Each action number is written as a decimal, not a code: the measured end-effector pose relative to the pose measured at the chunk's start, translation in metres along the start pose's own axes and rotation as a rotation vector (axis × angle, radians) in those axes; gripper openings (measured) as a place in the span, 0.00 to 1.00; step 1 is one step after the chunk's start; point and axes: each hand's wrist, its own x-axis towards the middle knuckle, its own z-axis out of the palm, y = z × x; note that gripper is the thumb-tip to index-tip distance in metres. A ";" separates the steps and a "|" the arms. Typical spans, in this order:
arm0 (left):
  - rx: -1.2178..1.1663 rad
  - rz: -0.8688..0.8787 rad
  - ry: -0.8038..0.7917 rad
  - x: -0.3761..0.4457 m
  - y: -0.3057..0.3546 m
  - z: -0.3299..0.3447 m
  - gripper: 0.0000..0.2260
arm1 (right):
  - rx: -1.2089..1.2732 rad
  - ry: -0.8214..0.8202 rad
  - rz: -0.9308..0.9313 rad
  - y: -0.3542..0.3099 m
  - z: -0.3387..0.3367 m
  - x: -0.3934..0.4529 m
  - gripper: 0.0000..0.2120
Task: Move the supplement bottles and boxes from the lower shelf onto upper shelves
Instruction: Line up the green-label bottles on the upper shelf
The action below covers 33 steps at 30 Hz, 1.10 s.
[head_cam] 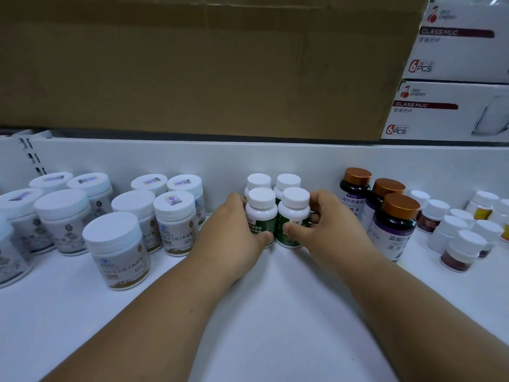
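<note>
Four green-labelled white-capped bottles (261, 213) at twelve o'clock; three copper-capped dark bottles (394, 224) at two — nine wide white-lidded jars (117, 249) at ten; two glass-mug boxes (451, 111) at one.

Bare white shelf surface (261, 312) lies open at 6 o'clock. White-lidded jars (115, 249) crowd 9 o'clock, copper-capped dark bottles (396, 224) 3 o'clock; a brown cardboard box (206, 64) overhangs at 12.

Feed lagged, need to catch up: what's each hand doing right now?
Left hand: closed on the front left green bottle.
Right hand: closed on the front right green bottle.
</note>
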 end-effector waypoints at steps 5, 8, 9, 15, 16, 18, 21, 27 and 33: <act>-0.005 -0.006 0.024 0.000 -0.005 -0.001 0.22 | 0.000 -0.004 -0.023 -0.002 0.003 -0.002 0.20; 0.003 -0.005 0.040 0.000 -0.004 0.000 0.23 | 0.031 0.009 -0.001 0.001 0.003 -0.001 0.21; 0.008 -0.004 0.046 -0.001 -0.004 0.001 0.23 | 0.040 0.016 0.006 0.001 0.003 0.000 0.22; -0.014 0.007 0.038 0.001 -0.006 0.002 0.24 | 0.078 0.012 0.018 0.004 0.006 0.002 0.23; -0.018 0.009 0.034 0.001 -0.007 0.001 0.24 | 0.080 0.009 0.017 0.004 0.006 0.002 0.23; -0.024 0.014 0.029 0.001 -0.008 0.001 0.24 | 0.089 0.004 0.016 0.002 0.005 0.002 0.23; -0.040 0.019 0.036 0.001 -0.009 0.001 0.23 | 0.096 -0.002 0.012 0.002 0.005 0.000 0.23; -0.044 0.017 0.068 0.000 -0.009 0.003 0.23 | 0.071 0.014 -0.022 0.001 0.005 -0.003 0.22; -0.041 0.009 0.085 0.000 -0.009 0.005 0.23 | 0.047 -0.036 -0.021 0.001 0.003 -0.007 0.27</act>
